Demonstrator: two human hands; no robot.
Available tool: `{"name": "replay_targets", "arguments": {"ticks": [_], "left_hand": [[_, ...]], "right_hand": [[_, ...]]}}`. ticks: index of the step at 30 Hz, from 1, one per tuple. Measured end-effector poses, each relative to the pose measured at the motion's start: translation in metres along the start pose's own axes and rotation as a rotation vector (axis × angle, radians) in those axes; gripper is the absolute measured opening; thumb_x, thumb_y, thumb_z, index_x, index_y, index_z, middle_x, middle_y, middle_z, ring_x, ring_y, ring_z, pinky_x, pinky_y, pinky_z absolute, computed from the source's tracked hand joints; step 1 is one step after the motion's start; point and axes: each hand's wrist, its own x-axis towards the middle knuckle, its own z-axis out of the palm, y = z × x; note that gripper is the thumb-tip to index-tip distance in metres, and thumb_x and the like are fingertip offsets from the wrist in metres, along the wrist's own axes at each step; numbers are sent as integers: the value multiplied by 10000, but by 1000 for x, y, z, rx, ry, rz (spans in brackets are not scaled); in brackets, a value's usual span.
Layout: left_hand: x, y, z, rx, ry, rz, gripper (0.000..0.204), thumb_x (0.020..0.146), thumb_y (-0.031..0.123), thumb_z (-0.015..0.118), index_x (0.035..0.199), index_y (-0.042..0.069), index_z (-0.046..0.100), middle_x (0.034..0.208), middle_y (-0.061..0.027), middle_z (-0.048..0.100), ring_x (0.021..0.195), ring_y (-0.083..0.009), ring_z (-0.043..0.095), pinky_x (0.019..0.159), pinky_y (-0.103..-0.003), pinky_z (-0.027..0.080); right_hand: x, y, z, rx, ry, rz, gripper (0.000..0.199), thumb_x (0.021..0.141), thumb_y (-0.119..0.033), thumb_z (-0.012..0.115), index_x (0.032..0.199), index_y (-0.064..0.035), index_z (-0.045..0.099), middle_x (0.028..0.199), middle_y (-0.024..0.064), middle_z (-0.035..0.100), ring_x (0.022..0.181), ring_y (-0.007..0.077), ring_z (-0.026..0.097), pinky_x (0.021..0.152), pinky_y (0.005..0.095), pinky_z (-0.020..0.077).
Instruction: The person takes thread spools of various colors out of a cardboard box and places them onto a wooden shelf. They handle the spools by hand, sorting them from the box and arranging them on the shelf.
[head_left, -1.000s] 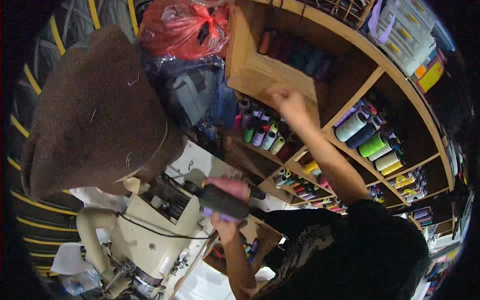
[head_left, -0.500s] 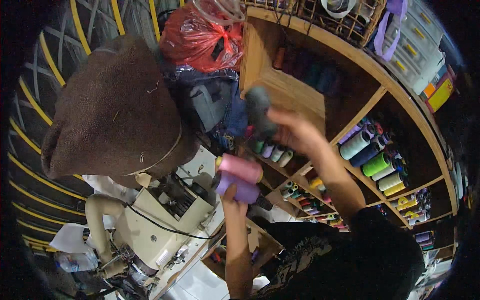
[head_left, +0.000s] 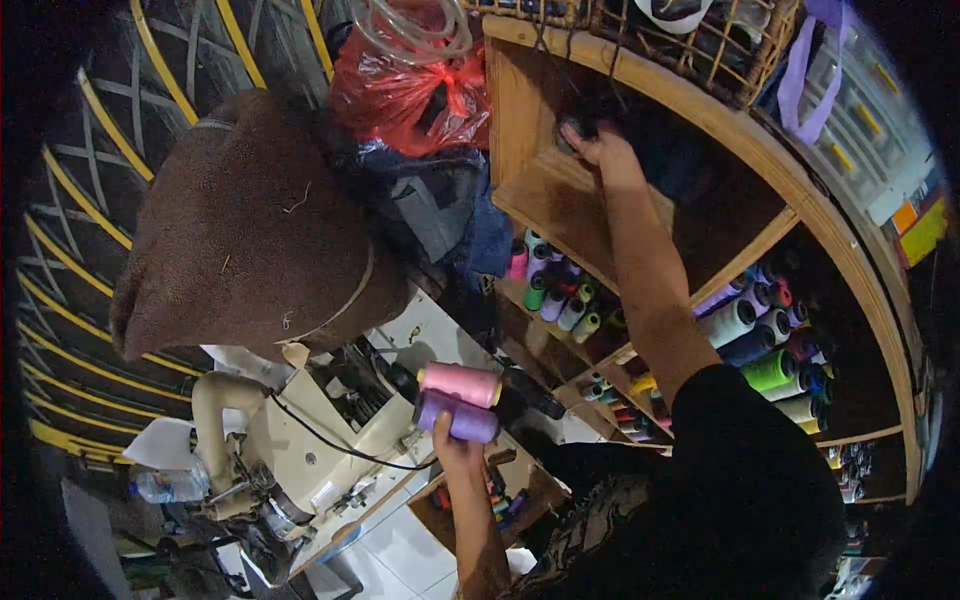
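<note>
My left hand (head_left: 455,452) is closed round a purple thread spool (head_left: 462,419). A pink thread spool (head_left: 462,384) lies against it on the far side, held along with it above the sewing machine's table. My right hand (head_left: 604,148) reaches far into the upper compartment of the wooden shelf (head_left: 540,212). Its fingers are closed at a dark grey thread spool (head_left: 584,129), which is mostly lost in the shadow there. Several coloured thread spools (head_left: 571,312) stand in the compartment below my right forearm.
A cream sewing machine (head_left: 312,458) stands on the left, with a brown cloth bundle (head_left: 235,235) behind it. More spools (head_left: 768,370) fill the right-hand compartments. A red plastic bag (head_left: 400,95) and folded denim (head_left: 470,215) lie beside the shelf. An open drawer (head_left: 535,505) holds small spools.
My right hand has moved away from me, carrying the dark grey thread spool into the upper compartment. My left hand, with the pink and purple thread spools, now appears slightly lower.
</note>
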Motion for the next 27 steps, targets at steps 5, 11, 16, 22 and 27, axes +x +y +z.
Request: {"name": "replay_targets", "arguments": {"ticks": [5, 11, 16, 22, 27], "left_hand": [[-19, 16, 21, -38, -120, 110, 582, 747, 286, 664, 1228, 63, 425, 1191, -99, 511, 1111, -265, 492, 995, -425, 366], [-28, 17, 27, -5, 8, 167, 643, 718, 321, 685, 1243, 67, 416, 1219, -110, 497, 1131, -287, 481, 1015, -424, 345], [-35, 26, 49, -21, -125, 213, 633, 709, 267, 680, 1238, 40, 417, 1175, -113, 521, 1113, -282, 498, 984, -421, 376], [-41, 30, 48, -48, -131, 215, 669, 710, 266, 678, 1267, 37, 387, 1226, -130, 492, 1141, -290, 481, 1005, -426, 356], [-40, 28, 65, -25, -148, 186, 694, 703, 269, 688, 1273, 28, 374, 1241, -133, 479, 1154, -290, 470, 1010, -424, 349]], "right_hand": [[-97, -88, 66, -31, -33, 126, 436, 855, -316, 569, 1156, -7, 506, 1073, 184, 548, 989, 290, 541, 782, 386, 468], [-86, -106, 67, -693, 126, 193, 523, 797, -403, 619, 1111, 14, 585, 985, 177, 637, 931, 242, 604, 780, 371, 450], [-96, -118, 85, -1162, 195, 259, 607, 739, -524, 604, 1019, 13, 634, 1062, 202, 613, 1016, 327, 577, 862, 405, 435], [-105, -149, 83, -1153, 139, 180, 637, 714, -532, 630, 925, 68, 645, 1033, 240, 612, 991, 347, 593, 817, 401, 466], [-163, -193, 93, -763, 60, 22, 434, 724, -364, 700, 891, 34, 660, 925, 141, 655, 808, 247, 631, 698, 360, 485]]}}
